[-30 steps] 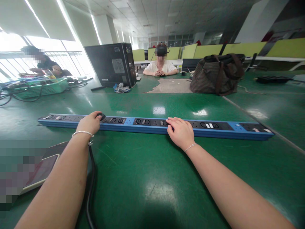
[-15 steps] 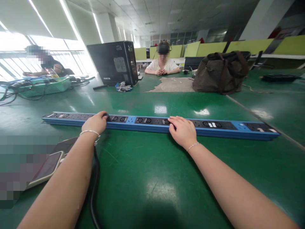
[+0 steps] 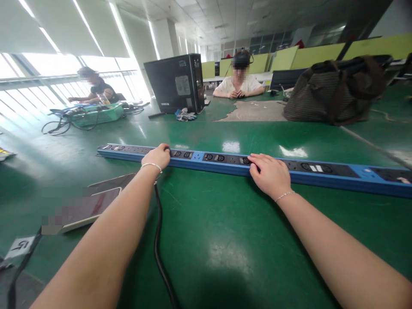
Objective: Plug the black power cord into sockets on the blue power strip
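1. Across the green table (image 3: 206, 223) in front of you lies a long blue power strip (image 3: 222, 166), socket side up, passing beneath both your hands; its far right end runs out of view.
2. Your left hand (image 3: 156, 157) is curled closed at the strip, left of a blue socket section, fingers and thumb around a black plug (image 3: 168, 151) (only a sliver shows). You cannot tell from here how deep it sits.
3. Below that wrist, a black cable (image 3: 157, 240) trails over the tabletop toward you.
4. Your right hand (image 3: 271, 172) rests loosely spread on the strip, fingers over the sockets, thumb by the near edge.
5. Beyond the strip stand a computer tower (image 3: 170, 88) and a brown bag (image 3: 325, 96).
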{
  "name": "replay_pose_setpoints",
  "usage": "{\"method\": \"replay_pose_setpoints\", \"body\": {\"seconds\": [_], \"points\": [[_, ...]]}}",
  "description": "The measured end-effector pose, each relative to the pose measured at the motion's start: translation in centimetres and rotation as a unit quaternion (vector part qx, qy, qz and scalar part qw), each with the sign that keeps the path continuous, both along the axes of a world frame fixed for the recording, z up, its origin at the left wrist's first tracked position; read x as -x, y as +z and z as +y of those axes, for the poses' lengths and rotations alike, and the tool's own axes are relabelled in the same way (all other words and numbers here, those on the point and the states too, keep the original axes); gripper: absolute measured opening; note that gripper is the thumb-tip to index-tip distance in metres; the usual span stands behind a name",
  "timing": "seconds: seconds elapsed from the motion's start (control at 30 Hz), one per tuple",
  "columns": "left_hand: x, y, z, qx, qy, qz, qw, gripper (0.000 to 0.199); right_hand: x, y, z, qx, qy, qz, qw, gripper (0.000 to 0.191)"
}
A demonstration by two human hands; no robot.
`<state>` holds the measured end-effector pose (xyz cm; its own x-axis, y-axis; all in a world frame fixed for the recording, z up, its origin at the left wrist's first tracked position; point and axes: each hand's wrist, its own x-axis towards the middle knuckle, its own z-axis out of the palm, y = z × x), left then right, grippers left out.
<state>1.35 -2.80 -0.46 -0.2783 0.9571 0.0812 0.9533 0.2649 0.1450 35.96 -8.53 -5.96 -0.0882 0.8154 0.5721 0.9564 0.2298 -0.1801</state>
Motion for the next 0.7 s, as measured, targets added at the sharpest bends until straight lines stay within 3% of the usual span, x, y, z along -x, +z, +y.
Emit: {"method": "replay_pose_setpoints", "body": {"seconds": [0.43,0.7], "points": [[0.2,0.1,0.9,0.024,-0.041,0.018,0.999,0.046,-0.1,-0.2,0.2,-0.009,0.005,-0.016,1.0,0.036],[-0.1,0.4,1.7,0.061,-0.024,0.039,0.997,0.047,-0.2,-0.3,0.4,-0.013,0.007,-0.012,1.0,0.036]]}}
